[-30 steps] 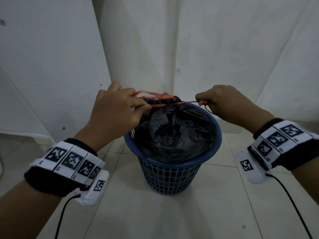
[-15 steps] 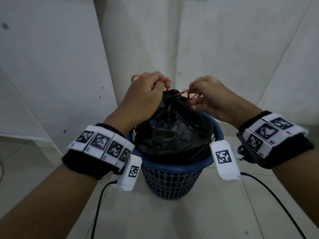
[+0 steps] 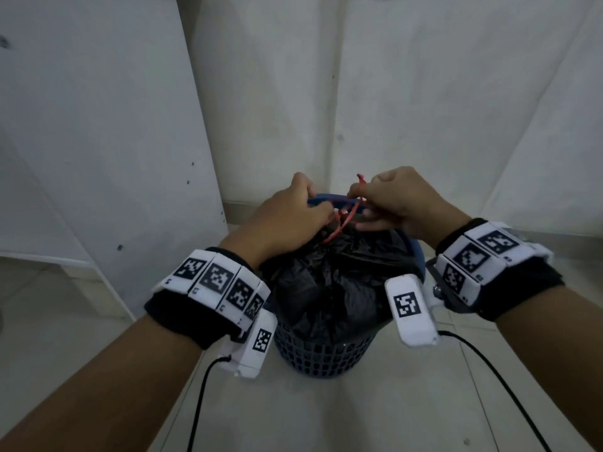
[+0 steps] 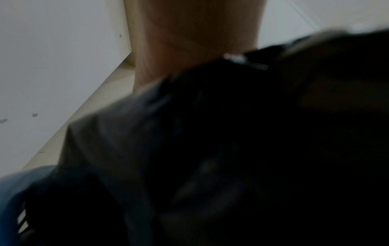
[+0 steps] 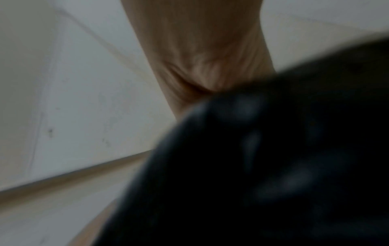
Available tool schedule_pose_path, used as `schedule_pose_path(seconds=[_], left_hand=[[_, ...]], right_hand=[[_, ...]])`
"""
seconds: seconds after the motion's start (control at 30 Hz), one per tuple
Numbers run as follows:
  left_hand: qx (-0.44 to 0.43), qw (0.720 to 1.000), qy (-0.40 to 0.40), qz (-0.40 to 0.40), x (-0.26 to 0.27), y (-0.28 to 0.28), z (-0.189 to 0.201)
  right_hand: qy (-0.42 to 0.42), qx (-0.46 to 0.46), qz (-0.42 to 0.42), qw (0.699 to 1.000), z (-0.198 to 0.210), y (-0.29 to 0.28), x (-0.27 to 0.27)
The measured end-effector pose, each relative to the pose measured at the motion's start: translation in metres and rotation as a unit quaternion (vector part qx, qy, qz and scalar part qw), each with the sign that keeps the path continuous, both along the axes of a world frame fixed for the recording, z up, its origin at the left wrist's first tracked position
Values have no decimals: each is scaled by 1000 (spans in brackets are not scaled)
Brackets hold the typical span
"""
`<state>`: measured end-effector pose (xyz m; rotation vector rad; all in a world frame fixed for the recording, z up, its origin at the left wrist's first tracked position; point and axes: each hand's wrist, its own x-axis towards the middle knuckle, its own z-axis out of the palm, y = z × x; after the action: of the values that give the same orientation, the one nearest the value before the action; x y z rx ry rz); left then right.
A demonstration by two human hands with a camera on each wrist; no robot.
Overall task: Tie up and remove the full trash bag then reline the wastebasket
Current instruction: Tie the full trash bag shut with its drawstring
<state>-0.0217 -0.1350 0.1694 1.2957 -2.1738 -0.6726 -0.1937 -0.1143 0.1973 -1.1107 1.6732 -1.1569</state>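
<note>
A full black trash bag (image 3: 329,282) bulges out of a blue mesh wastebasket (image 3: 321,358) on the floor. Red drawstrings (image 3: 341,225) cross over the bag's gathered neck. My left hand (image 3: 293,216) and right hand (image 3: 388,200) meet above that neck, each pinching a strand of the drawstring, with a red end sticking up beside the right thumb. In the left wrist view the bag (image 4: 231,149) is a dark blur below the palm (image 4: 189,41). The right wrist view shows the same dark bag (image 5: 263,166) below the heel of the hand (image 5: 200,58); fingers are hidden in both.
White walls (image 3: 424,93) close in behind the basket, with a white panel (image 3: 98,125) on the left. Pale floor tiles (image 3: 326,419) lie in front. A black cable (image 3: 496,380) trails from each wrist camera.
The hands drew together from wide apart, crossing the red strings over the bag's neck. The view has tipped down, so the hands sit lower and the bag's top is cinched.
</note>
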Motion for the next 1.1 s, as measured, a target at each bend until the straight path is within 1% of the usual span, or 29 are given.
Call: schedule_pose_path(seconds=[0.03,0.1,0.13,0.17,0.2,0.27,0.33,0.37,0.43,0.5,0.57,0.63,0.67,0.7,0.73,0.77,0.8,0.83,0.87,0.93,0.97,1.03,1.07,1.1], left_hand=[[-1,1000,10,3,0,-1,0],[27,996,77,-21,2,2,2],[46,993,102,-41,3,4,3],[53,991,108,-64,6,5,2],[49,990,96,-90,9,9,1],[34,991,40,-127,15,17,-5],[-14,991,-5,-132,16,21,-15],[-33,992,-10,-120,16,22,-20],[-40,995,0,-92,14,22,-26],[-39,996,11,-73,13,23,-27],[-43,997,23,-58,12,22,-26],[-48,997,49,-36,12,20,-20],[-48,996,69,-29,13,19,-17],[-40,995,86,-28,14,19,-13],[-26,994,101,-35,17,19,-9],[-13,993,110,-48,20,20,-5],[-7,991,116,-58,25,21,-2],[-6,990,126,-66,31,21,1],[-4,988,135,-71,40,20,2],[3,988,126,-86,60,17,1],[9,991,98,-96,68,16,-2],[1,993,36,-114,78,18,-10],[-14,993,27,-117,79,19,-15],[-31,992,37,-116,76,21,-20]], right_hand=[[-41,17,3,999,-2,-1,4],[-84,40,9,996,-7,-2,8],[-92,42,7,995,-10,-3,9],[-92,38,-3,995,-14,-4,9],[-76,32,-20,996,-16,-6,8],[-9,15,-49,999,-20,-9,6],[61,-9,-63,996,-20,-12,2],[100,-19,-58,993,-19,-12,-1],[197,-29,-29,980,-17,-11,-7],[291,-46,-5,956,-12,-10,-12],[355,-84,7,931,-5,-8,-12],[372,-143,51,916,5,-3,-9],[374,-142,103,911,11,2,-7],[373,-104,175,905,17,8,-4],[380,-46,250,890,21,15,-1],[401,4,310,862,23,22,0],[426,37,350,833,21,26,-1],[445,52,369,814,17,30,-2],[454,54,372,808,11,31,-5],[445,20,352,823,0,28,-12],[428,-1,341,837,-3,26,-17],[367,-34,320,873,-5,24,-25],[334,-50,310,889,-5,24,-28],[307,-66,304,899,-4,23,-30]])
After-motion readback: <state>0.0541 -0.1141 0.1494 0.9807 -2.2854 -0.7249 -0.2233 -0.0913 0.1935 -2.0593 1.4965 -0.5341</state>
